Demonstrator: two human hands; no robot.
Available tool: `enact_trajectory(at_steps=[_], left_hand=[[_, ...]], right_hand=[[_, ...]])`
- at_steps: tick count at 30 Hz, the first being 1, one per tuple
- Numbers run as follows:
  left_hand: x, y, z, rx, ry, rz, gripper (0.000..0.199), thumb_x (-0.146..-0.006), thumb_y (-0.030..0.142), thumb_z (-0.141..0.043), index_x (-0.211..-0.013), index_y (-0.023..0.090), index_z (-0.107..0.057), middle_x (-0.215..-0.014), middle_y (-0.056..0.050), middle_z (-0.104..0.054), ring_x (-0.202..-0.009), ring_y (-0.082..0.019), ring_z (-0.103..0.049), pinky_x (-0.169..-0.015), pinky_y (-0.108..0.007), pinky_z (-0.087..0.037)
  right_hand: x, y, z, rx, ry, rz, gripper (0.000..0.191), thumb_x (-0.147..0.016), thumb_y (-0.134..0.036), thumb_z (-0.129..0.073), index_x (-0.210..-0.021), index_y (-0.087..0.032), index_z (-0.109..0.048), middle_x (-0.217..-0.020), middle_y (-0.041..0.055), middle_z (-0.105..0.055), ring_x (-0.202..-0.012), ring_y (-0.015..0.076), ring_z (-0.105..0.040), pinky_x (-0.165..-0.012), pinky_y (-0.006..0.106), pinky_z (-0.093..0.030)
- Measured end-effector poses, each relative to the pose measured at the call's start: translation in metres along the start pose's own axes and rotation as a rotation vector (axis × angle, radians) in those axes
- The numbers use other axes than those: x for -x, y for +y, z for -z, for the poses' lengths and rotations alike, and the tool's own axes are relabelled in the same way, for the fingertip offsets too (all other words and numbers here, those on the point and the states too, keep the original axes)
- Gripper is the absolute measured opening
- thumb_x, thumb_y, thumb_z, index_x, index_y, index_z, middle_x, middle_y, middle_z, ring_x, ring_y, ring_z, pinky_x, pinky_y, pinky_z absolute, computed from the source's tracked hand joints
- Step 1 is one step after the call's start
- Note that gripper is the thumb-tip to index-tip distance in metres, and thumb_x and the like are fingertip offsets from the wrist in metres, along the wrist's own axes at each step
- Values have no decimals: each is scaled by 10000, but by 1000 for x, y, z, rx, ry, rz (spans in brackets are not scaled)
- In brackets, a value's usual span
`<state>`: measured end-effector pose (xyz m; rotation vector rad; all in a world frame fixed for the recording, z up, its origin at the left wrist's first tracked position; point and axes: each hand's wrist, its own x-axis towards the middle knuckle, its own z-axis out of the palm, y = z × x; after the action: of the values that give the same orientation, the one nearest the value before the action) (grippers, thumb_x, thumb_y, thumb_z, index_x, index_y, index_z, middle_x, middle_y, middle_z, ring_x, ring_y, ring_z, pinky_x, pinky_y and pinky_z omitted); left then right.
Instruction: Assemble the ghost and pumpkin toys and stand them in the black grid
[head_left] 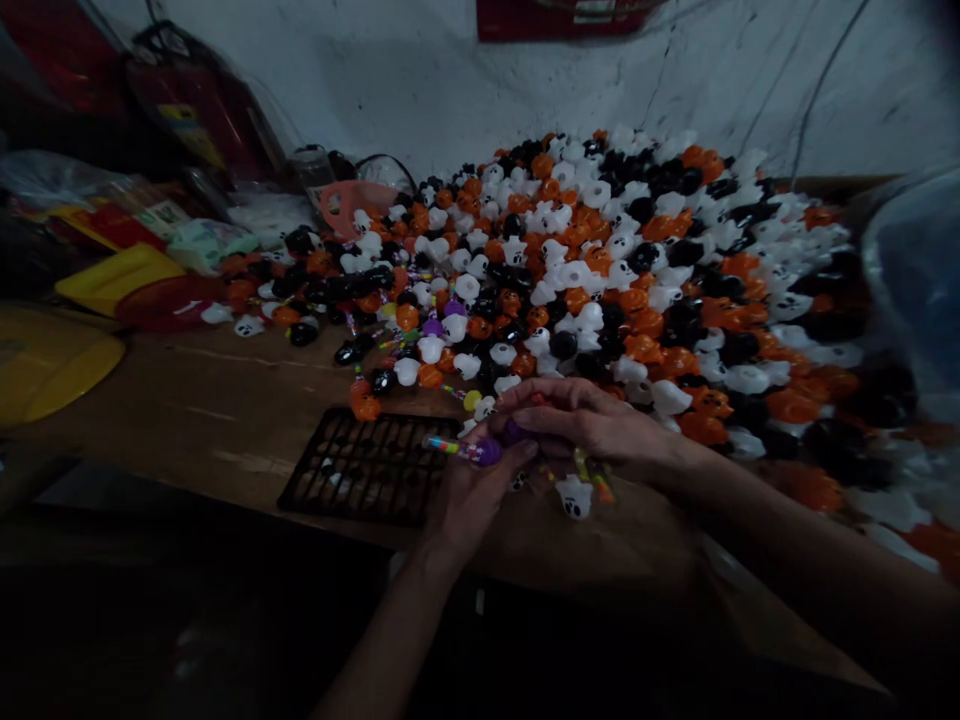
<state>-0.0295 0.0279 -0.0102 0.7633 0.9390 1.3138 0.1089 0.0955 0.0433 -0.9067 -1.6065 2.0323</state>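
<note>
My left hand (469, 495) is closed on a colourful tube (454, 448) with a clear tip and a purple end, which points left. Against it, my right hand (581, 425) is closed around a small purple piece (516, 432), its fingertips touching those of my left hand. Just below the right hand lies a white ghost-shaped piece (575, 497), with yellow-green and orange bits (596, 477) beside it. A dark slotted rack (367, 465) rests on the wooden table left of my hands.
A large heap of orange, white and black figures (592, 260) covers the table's back and right. A pink basket (360, 203) stands behind. At left are a yellow round object (52, 365) and a red dish (169, 303); at right, a translucent tub (919, 270).
</note>
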Motion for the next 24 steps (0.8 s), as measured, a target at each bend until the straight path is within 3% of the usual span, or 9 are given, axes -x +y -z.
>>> enact_trajectory(at_steps=[2,4,6,8,13,16,20,22,24], left_hand=[[-1,0,2,-26,39,-13,375,-788,204,-683,-1154,191,-606,-1110,-69,-657,-1048,-195,-609,-915,-274,-474],[1,1,9,-65,65,15,371,-813,259,-667,-1167,199,-577,-1007,-58,-676,-838,-152,-654,-753,-237,-518],[4,2,19,-106,56,55,362,-830,331,-645,-1154,194,-560,-892,-44,-674,-593,-115,-614,-518,-201,-476],[5,3,25,-117,39,71,371,-832,367,-636,-1146,186,-558,-865,-40,-666,-497,-98,-564,-429,-191,-416],[5,3,18,57,132,33,318,-796,309,-688,-1085,194,-622,-1050,-43,-641,-793,-122,-616,-649,-204,-493],[9,-2,5,36,175,-9,314,-788,328,-698,-1073,209,-638,-1060,-36,-654,-944,-155,-606,-785,-236,-489],[13,0,12,-330,146,-84,406,-797,391,-676,-1161,226,-603,-1069,-38,-668,-826,-143,-632,-715,-234,-498],[7,10,30,-665,190,-149,412,-861,412,-580,-1233,237,-553,-1063,-35,-678,-707,-125,-632,-624,-232,-496],[-5,26,54,-1071,317,-245,335,-923,370,-460,-1204,222,-567,-994,-35,-696,-730,-144,-645,-662,-258,-505]], right_hand=[[5,-4,0,212,125,115,335,-885,-388,-563,-1116,-146,-550,-665,-21,-533,-482,66,-414,-450,191,-342],[11,-8,3,430,274,192,367,-894,-406,-541,-1166,-160,-522,-656,-30,-499,-496,73,-406,-449,193,-314],[16,-11,7,553,352,146,388,-886,-398,-545,-1195,-170,-490,-665,-36,-477,-497,74,-383,-442,196,-290],[19,-11,11,590,307,53,375,-884,-367,-536,-1195,-167,-473,-685,-35,-476,-500,77,-376,-442,199,-292],[23,-2,7,712,-6,128,295,-894,-344,-523,-1142,-187,-551,-783,-4,-562,-616,106,-481,-513,198,-365],[24,6,-2,799,26,148,259,-884,-363,-550,-1069,-187,-596,-717,-25,-553,-573,93,-455,-488,190,-338],[24,16,0,794,77,112,258,-919,-380,-484,-871,-162,-615,-673,-18,-551,-548,91,-455,-485,197,-343],[25,20,7,855,93,132,280,-939,-375,-439,-886,-168,-620,-705,0,-593,-557,102,-499,-494,206,-359],[27,23,14,994,135,165,256,-945,-335,-419,-944,-184,-625,-714,8,-626,-563,117,-549,-500,214,-362]])
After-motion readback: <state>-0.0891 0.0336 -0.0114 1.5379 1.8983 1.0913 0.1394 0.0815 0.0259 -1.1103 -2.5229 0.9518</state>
